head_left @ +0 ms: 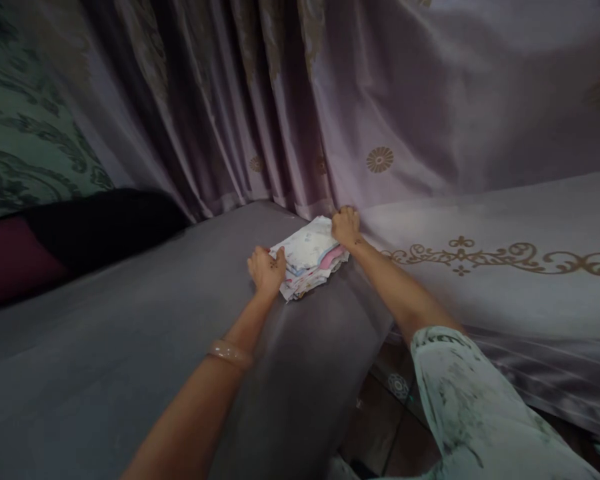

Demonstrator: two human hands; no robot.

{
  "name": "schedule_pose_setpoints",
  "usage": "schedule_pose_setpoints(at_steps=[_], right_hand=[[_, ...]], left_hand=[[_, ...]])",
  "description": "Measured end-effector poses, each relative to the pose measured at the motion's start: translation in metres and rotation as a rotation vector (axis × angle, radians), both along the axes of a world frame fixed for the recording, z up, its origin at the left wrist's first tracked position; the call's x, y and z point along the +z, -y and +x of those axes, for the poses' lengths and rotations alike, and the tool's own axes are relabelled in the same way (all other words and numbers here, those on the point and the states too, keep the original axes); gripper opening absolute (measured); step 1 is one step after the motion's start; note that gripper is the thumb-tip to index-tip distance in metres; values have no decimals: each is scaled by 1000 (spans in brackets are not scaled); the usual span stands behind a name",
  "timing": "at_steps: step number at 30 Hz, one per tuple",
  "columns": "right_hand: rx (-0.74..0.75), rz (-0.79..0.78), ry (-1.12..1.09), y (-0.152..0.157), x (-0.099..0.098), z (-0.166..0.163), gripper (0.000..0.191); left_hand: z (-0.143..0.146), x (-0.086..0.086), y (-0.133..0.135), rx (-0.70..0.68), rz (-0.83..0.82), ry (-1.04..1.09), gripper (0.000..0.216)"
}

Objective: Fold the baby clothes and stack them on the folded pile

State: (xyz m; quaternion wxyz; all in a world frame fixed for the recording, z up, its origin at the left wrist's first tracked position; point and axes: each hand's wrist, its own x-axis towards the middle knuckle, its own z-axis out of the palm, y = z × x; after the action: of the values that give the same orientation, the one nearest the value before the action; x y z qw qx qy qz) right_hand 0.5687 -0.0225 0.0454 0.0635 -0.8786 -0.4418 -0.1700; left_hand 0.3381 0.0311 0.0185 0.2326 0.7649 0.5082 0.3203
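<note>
A person's two hands close on opposite ends of a neat stack of folded cloths [307, 252]. The left hand [267, 269] is narrow, its fingers curled at the near left end and its thumb raised along the edge of the fabric; the right hand [347, 227] is bunched over the far right corner, knuckles up, its fingertips out of sight. How firmly either one presses cannot be told. Small dark marks show on the back of the left hand and at the right wrist.

Nearest the viewer, a pale green patterned sleeve [473, 400] covers the right upper arm, while a pale bangle [230, 353] circles the left forearm. Below the right forearm shows a strip of brown tiled floor [405, 430]. The stack lies between the hands, mostly white on top, with pink, blue and printed layers at its near side, on a smooth grey cover [130, 340] that spreads left of the left hand. To the right of the right hand hangs a whitish fabric panel [505, 300] with brown scrollwork. Beyond the left hand, off to the left, rests a black and maroon object [120, 217]. Behind both hands falls a satiny mauve curtain [410, 100] with gold medallions; farther left stands a green leaf-patterned backdrop [25, 120].
</note>
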Motion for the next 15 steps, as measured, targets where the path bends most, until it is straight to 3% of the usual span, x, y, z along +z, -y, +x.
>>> schedule_pose_setpoints(at_steps=[4,8,15], right_hand=[[128,-54,-54,-12,-1,-13,42],[190,-113,-169,-20,-6,-13,51],[61,-115,-294,-14,-30,-10,56]], left_hand=[[1,6,10,-191,198,-131,38],[5,-2,16,-394,296,-279,48],[4,-28,18,-435,286,-384,52]])
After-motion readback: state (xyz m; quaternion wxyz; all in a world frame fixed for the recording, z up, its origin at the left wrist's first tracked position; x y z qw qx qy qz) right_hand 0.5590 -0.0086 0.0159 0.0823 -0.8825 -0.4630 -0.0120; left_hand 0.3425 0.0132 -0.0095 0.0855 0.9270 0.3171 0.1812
